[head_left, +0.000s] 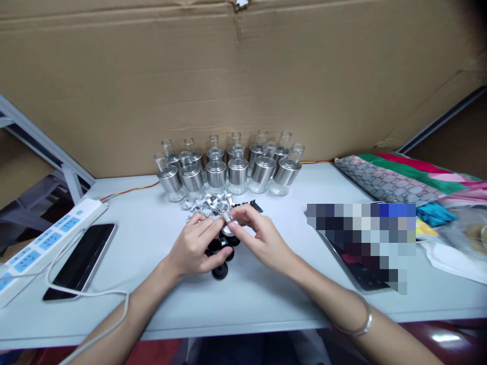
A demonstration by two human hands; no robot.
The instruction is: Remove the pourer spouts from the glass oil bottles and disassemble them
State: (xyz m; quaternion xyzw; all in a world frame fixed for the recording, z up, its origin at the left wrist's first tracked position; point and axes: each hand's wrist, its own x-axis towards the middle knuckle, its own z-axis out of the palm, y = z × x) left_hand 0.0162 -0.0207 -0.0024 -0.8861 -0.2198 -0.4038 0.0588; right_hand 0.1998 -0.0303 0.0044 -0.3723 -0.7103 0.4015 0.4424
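The left hand [194, 244] and the right hand [259, 235] meet in the middle, fingers pinched nearly shut on one small silver piece [227, 219] held just above the tabletop [266, 299]. Right under the hands lie black round pieces [219, 271], about four that I can see. Just past the fingertips sits a pile of little silver parts [207, 204] (too many and too jumbled to count), and beside it, past the right hand, a few tiny black bits [249, 205]. Farther out stand the glass bottles [216, 171] in two rows, about twelve or a couple more, each with a shiny silver band on it. So I think the bottles look done this far, while the loose parts near the hands are waiting, which looks like a lot of work left. Off to the left of the left hand lie one phone [81, 259] and one white power strip [49, 234].
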